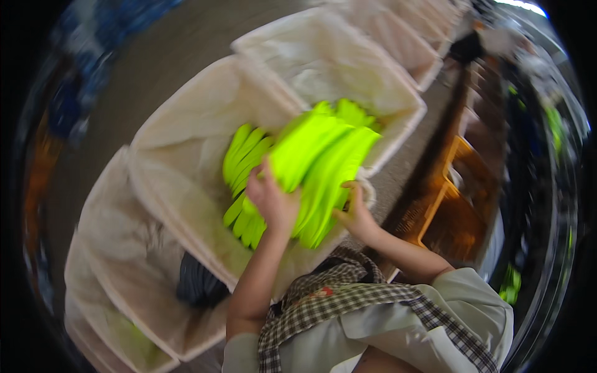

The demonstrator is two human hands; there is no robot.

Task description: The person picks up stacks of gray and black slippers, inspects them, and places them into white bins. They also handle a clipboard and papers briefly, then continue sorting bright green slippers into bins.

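Note:
A thick stack of neon yellow-green gloves (323, 155) is held between my two hands over a lined bin (180, 143). My left hand (272, 198) is closed on the stack's left side, its thumb up along the edge, slightly blurred. At the near right edge my right hand (359, 216) grips the same stack, fingers curled round the side. The gloves' finger ends point to the far side. More neon gloves (244, 161) lie in the bin to the left of my left hand, partly hidden by it.
Beyond this bin stands another pale lined bin (311, 56). Nearer on the left, a lined bin (118, 236) holds a dark grey bundle (198, 283). Orange crates (444, 214) stand at the right. Blue bagged items (112, 31) lie at the far left.

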